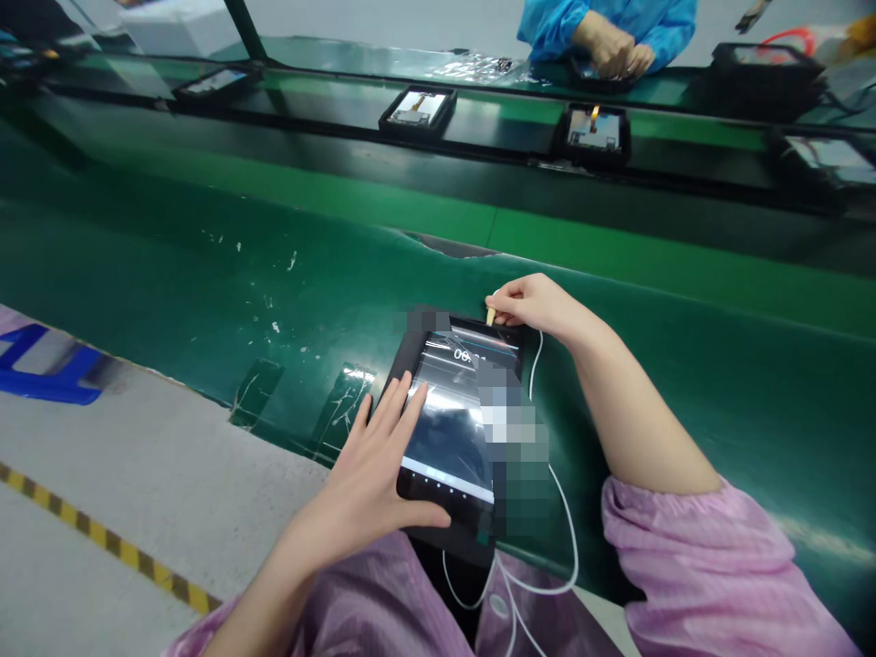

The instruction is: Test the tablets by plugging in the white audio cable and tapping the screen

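At the left, yellow-and-black striped tape [109,540] crosses the floor [253,511] on the near side of the table [137,246]. Next, my left forearm enters from the near side and points away and to the right. My left hand [370,461] is palm down, fingers spread, over the left side of the tablet [444,433]; the thumb points right across its near border. The tablet lies screen up in front of me, at the table's near edge. Its long axis runs near to far, the far end leaning slightly right; digits show at the far end, navigation icons at the near end. At its far edge, toward the right, my right hand [532,304] pinches a cream plug [490,316]; whether the plug is seated, I cannot tell. My right forearm reaches in from the near right, angled away and left. A white cable [576,546] loops along the tablet's right side.
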{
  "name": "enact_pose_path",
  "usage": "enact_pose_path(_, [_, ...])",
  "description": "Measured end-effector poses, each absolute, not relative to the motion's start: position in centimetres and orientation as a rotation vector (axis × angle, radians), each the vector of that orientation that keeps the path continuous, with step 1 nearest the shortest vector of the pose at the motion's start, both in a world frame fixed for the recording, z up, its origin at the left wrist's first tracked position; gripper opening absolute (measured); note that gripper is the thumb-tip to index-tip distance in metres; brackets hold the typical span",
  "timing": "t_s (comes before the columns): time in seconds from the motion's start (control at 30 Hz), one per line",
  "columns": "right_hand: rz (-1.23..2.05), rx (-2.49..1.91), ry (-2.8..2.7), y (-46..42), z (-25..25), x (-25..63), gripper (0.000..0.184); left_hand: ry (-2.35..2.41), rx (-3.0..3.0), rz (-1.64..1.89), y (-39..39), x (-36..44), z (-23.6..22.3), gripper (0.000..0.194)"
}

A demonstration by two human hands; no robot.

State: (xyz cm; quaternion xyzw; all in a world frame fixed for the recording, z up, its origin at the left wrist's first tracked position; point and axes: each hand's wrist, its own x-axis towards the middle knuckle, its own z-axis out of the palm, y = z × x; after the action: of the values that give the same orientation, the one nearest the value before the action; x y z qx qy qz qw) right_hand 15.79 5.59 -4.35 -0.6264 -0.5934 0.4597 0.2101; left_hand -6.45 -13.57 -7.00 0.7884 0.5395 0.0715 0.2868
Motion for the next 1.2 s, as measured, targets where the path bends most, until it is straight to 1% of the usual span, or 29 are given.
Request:
enact_pose_path(0.1, [1.26, -1.694, -1.625, 5.6, -5.4, 15.8, 0.033, 1.446, 2.104, 0.197, -13.7, -6.5, -6.9, 0.131])
enact_pose_path(0.2, [1.168, -1.664, -1.598, 5.9, -6.6, 15.9, 0.03, 1.446, 2.106, 0.221, -13.8, -6.6, -6.9, 0.131])
enact_pose_path(0.33, [0.886, -1.671, -1.465, 7.0, -7.5, 17.1, 0.025, 1.45, 2.108, 0.229, -13.6, -6.4, -6.7, 0.127])
enact_pose_path(0.47, [0.658, -1.599, -1.342, 7.1, -7.4, 18.7, 0.025, 1.51, 2.083, 0.272, -14.1, -6.2, -6.6, 0.13])
enact_pose_path(0.63, [0.429, -1.479, -1.285, 4.1, -7.6, 20.2, 0.04, 1.588, 2.221, 0.349, -17.0, -7.5, -8.2, 0.137])
enact_pose_path(0.8, [0.31, -1.464, -1.226, 1.3, -7.7, 23.2, 0.048, 1.626, 2.363, 0.561, -18.1, -9.4, -11.3, 0.124])
enact_pose_path(0.87, [0.287, -1.471, -1.179, 0.6, -7.8, 24.6, 0.049, 1.628, 2.364, 0.602, -17.2, -9.5, -11.9, 0.123])
enact_pose_path(0.93, [0.283, -1.471, -1.121, 0.2, -8.0, 25.9, 0.049, 1.644, 2.32, 0.554, -15.7, -8.9, -11.9, 0.121])
enact_pose_path(1.1, [0.298, -1.42, -0.945, 0.3, -8.8, 27.2, 0.051, 1.518, 2.28, 0.512, -9.6, -5.1, -9.8, 0.111])
enact_pose_path(1.2, [0.261, -1.365, -0.868, 0.4, -9.0, 27.1, 0.047, 1.417, 2.314, 0.494, -5.0, -1.6, -8.6, 0.104])
